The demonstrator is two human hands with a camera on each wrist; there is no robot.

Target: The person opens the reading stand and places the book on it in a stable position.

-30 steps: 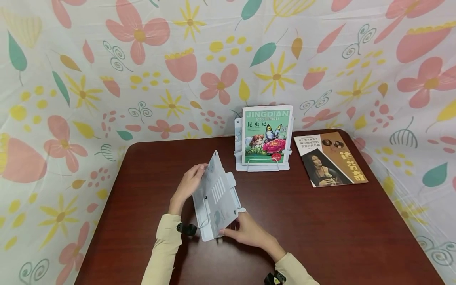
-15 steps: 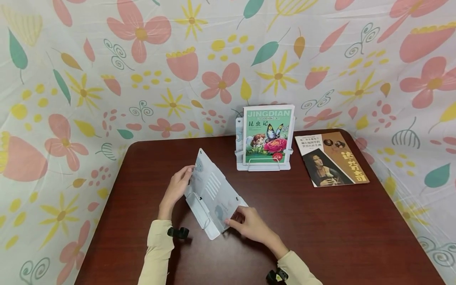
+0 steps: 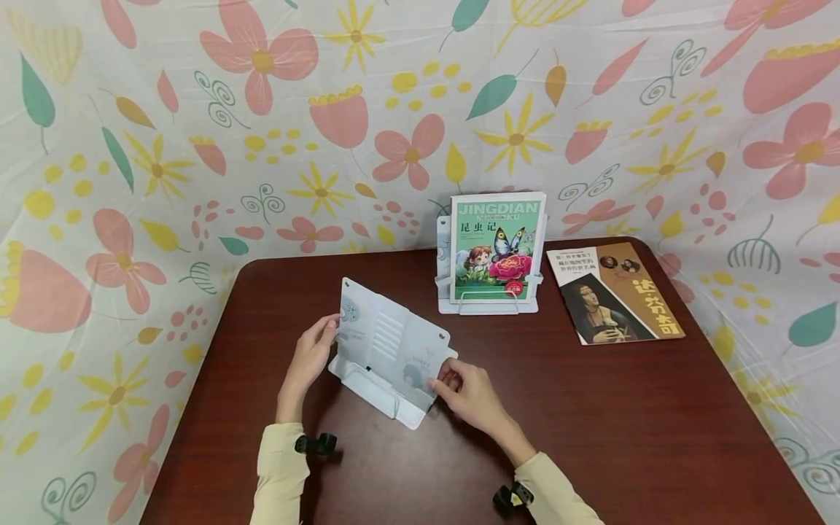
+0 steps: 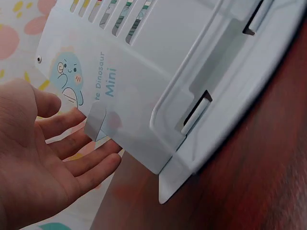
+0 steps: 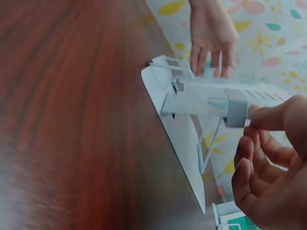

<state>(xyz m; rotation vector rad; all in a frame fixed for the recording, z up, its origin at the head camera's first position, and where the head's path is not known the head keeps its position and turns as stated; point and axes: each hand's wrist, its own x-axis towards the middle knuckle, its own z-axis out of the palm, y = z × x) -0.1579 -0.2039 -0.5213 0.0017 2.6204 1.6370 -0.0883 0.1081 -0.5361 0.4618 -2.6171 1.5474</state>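
Note:
A white metal book stand (image 3: 410, 337) stands tilted up on its base in the middle of the table. Its back panel has slots and a printed cartoon dinosaur (image 4: 69, 76); a wire page holder (image 4: 160, 98) runs along the front. My left hand (image 3: 307, 361) is at the panel's left edge, its fingers (image 4: 88, 165) extended beside a small side tab (image 4: 97, 120), the thumb apart from the panel. With thumb and curled fingers, my right hand (image 3: 477, 397) pinches the stand's right side, at the other side tab (image 5: 236, 109).
Behind, a second white stand (image 3: 443, 286) holds a green-covered book (image 3: 495, 248) upright. To its right a brown and white book (image 3: 617, 295) lies flat on the dark wooden table (image 3: 590, 430). A flower-patterned cloth (image 3: 367, 65) hangs along the back.
The stand has swung round so that its panel faces more toward me, its left end shifting left. My left hand has moved left with it; the right hand follows the right side slightly upward.

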